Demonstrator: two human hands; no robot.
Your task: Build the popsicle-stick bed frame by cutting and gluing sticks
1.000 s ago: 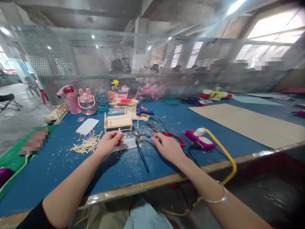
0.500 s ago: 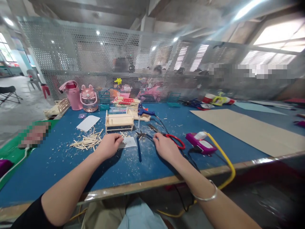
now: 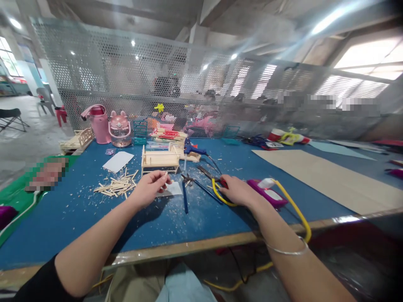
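My left hand (image 3: 150, 187) is closed in a pinch, with the pale tip of a small wooden stick (image 3: 166, 173) showing between thumb and forefinger. Below it lies a white paper piece (image 3: 173, 188). My right hand (image 3: 236, 189) grips the red and yellow handles of scissors (image 3: 217, 191), whose dark blades point away to the left. Blue-handled cutting pliers (image 3: 185, 197) lie spread on the table between my hands. A small wooden frame model (image 3: 160, 160) stands behind my left hand. Left of that hand is a pile of short wooden sticks (image 3: 117, 184).
A blue glue gun (image 3: 193, 149) stands behind the pliers. Right of my right hand lies a purple device (image 3: 270, 197) with a yellow cable (image 3: 294, 207). Brown cardboard (image 3: 327, 176) covers the right side. Pink bottles (image 3: 100, 126) stand at back left before a perforated screen (image 3: 103, 63).
My right hand has moved right and closed on the scissors, turning their handles so the yellow loop shows. My left hand has lifted and turned slightly, and the stick tip now shows.
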